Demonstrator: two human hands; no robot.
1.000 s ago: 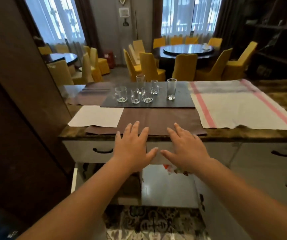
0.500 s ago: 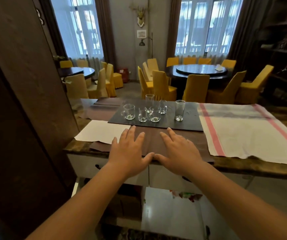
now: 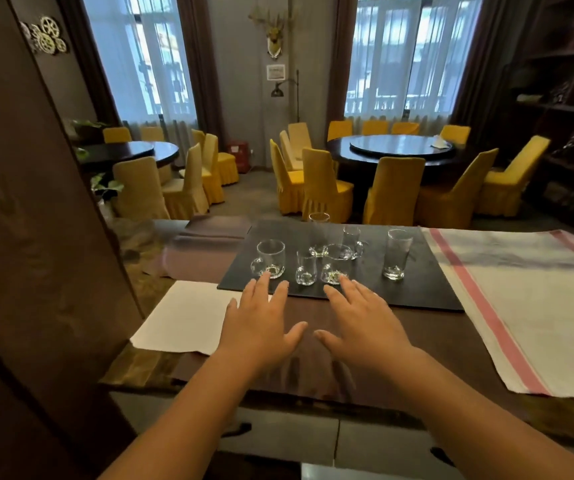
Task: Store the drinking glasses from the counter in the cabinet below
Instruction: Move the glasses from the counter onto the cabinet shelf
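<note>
Several clear glasses stand on a dark mat (image 3: 424, 289) on the counter: a handled mug (image 3: 271, 259) at the left, a small tumbler (image 3: 305, 271), a second mug (image 3: 336, 264), a tall glass (image 3: 396, 254) at the right, and two more behind, one a small mug (image 3: 352, 241), the other a stemmed glass (image 3: 318, 233). My left hand (image 3: 261, 323) hovers flat with fingers spread, its fingertips just short of the left mug. My right hand (image 3: 361, 320) is also spread, its fingertips near the second mug. Neither hand holds anything.
A white sheet (image 3: 181, 320) lies left of my hands; a white cloth with pink stripes (image 3: 528, 306) covers the counter's right side. A dark wooden panel (image 3: 36, 237) stands close on the left. Drawer fronts with black handles (image 3: 240, 427) sit below the counter edge. Yellow chairs and round tables fill the room behind.
Both hands have moved forward from the counter's front edge over the brown runner toward the glasses. The view has tilted up, so the open cabinet below is out of sight.
</note>
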